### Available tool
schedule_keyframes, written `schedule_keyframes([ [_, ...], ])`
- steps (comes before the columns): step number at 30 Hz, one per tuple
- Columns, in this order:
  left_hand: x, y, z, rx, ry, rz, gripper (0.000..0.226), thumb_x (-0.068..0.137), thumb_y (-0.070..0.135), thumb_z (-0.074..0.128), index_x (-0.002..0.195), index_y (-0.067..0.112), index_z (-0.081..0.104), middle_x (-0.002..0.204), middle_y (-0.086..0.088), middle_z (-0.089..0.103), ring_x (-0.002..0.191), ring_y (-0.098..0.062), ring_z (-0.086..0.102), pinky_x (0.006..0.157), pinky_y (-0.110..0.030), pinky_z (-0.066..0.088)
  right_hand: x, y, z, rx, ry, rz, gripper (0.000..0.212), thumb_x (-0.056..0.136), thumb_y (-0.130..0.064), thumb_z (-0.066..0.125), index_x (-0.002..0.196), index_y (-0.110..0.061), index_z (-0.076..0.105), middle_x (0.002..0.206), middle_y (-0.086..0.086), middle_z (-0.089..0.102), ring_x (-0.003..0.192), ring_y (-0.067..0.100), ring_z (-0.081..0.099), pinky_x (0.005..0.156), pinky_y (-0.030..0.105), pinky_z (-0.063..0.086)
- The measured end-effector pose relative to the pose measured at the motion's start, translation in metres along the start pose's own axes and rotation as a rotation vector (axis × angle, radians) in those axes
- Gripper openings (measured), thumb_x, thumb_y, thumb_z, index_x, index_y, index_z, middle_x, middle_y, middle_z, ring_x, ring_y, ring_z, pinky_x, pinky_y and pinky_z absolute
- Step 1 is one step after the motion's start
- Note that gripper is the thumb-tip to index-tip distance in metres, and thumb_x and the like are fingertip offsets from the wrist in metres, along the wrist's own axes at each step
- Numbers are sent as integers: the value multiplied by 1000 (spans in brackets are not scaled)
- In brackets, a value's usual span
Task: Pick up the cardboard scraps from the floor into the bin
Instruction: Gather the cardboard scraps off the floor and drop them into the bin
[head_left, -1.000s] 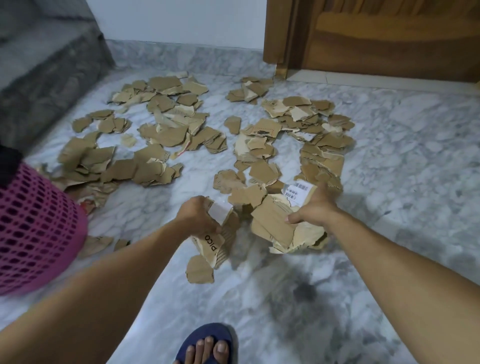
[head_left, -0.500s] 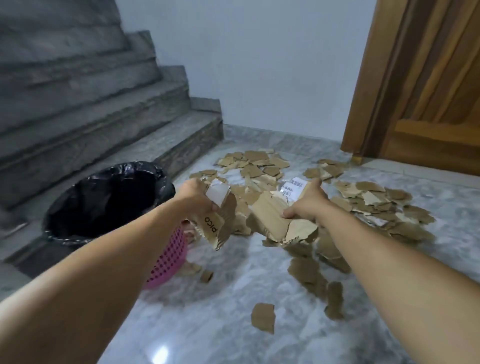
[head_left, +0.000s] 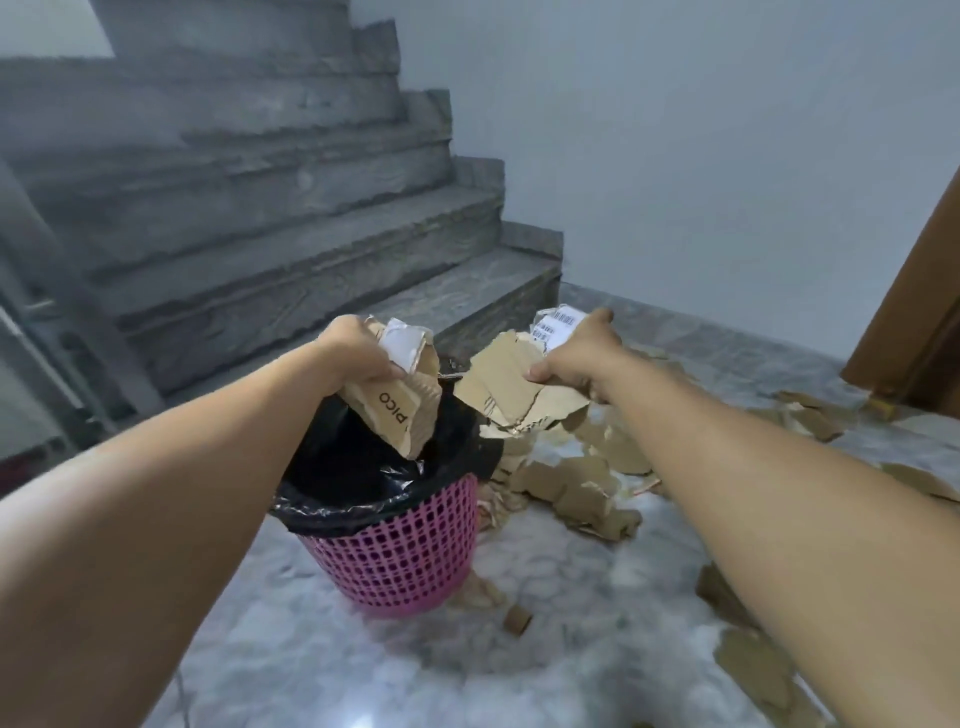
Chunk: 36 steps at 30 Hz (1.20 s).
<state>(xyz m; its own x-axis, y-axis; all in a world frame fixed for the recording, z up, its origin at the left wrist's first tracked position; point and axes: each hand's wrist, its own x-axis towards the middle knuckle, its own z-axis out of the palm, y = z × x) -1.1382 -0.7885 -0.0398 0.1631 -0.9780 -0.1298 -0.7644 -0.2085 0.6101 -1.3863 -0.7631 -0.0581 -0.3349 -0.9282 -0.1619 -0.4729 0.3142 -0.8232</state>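
Scraps (head_left: 400, 400) now over bin (head_left: 395, 551) (gripped).

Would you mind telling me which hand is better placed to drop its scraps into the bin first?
Left, I'd say. The left hand holds its scraps over the bin; the right hand is beside the rim.

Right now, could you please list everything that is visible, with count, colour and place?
bin: one, pink mesh, on the floor, centre
bin liner: one, black, inside the bin, folded over its rim
held cardboard scraps: two bunches, brown, above the bin
floor scraps: many, brown, right of the bin
stairs: one flight, grey, behind the bin
door: one, brown wood, far right
left hand: grips one bunch
right hand: grips the other bunch
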Motion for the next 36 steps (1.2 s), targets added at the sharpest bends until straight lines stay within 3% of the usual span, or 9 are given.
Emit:
schedule_keyframes([
  [3,28,-26,-9,6,41,-52,49,76,26,81,111,7,52,89,-7,64,74,-21,64,52,-28,49,15,-19,41,11,-40,-18,106,67,-15,89,142,-10,15,132,11,51,115,29,56,83,33,51],
  [7,59,-62,-9,-55,51,-133,46,79,20,79,108,7,47,81,-9,62,67,-22,62,49,-30,48,30,-36,87,13,-81,-33,101,73,-15,86,144,-10,14,135,10,49,106,24,51,64,22,44],
  [10,79,-90,-3,-35,45,-167,44,76,18,80,105,4,50,94,-14,67,81,-29,68,71,-41,59,44,-40,120,-33,-98,-29,97,72,-15,86,141,-11,18,135,11,49,117,30,54,88,32,51],
  [12,90,-105,5,-38,40,-173,43,75,16,81,105,2,55,103,-16,67,90,-32,67,82,-44,58,51,-39,136,-71,-117,-53,96,75,-17,83,145,-10,18,135,12,49,118,31,54,84,33,50],
  [17,96,-116,23,-9,-83,-198,53,77,29,80,114,3,53,116,-13,57,103,-31,58,80,-40,49,59,-29,147,-140,-186,-123,74,81,-27,77,140,-6,37,131,14,51,117,34,58,95,44,52],
  [21,95,-99,32,23,-74,-130,60,77,31,80,122,-1,57,124,-15,57,111,-32,56,78,-32,45,64,-25,130,89,-244,-61,21,84,-12,75,91,-3,58,82,14,65,78,31,75,75,46,62],
  [27,78,-34,56,-88,-21,56,32,77,26,80,99,8,66,96,-18,69,84,-30,67,79,-41,57,60,0,67,140,-223,-45,12,90,-8,68,94,3,63,80,16,65,68,23,70,60,34,63],
  [31,51,13,88,-126,-89,181,27,79,23,78,95,8,64,78,-12,65,68,-22,63,62,-33,56,55,41,21,118,-254,16,13,94,-7,62,83,-5,57,73,9,54,60,17,56,47,22,55],
  [36,11,64,169,-6,-261,254,31,80,23,78,102,7,62,85,-10,67,63,-16,65,56,-28,55,56,141,-41,-1,-257,126,12,89,-6,68,84,-4,57,78,17,60,69,24,61,57,33,56],
])
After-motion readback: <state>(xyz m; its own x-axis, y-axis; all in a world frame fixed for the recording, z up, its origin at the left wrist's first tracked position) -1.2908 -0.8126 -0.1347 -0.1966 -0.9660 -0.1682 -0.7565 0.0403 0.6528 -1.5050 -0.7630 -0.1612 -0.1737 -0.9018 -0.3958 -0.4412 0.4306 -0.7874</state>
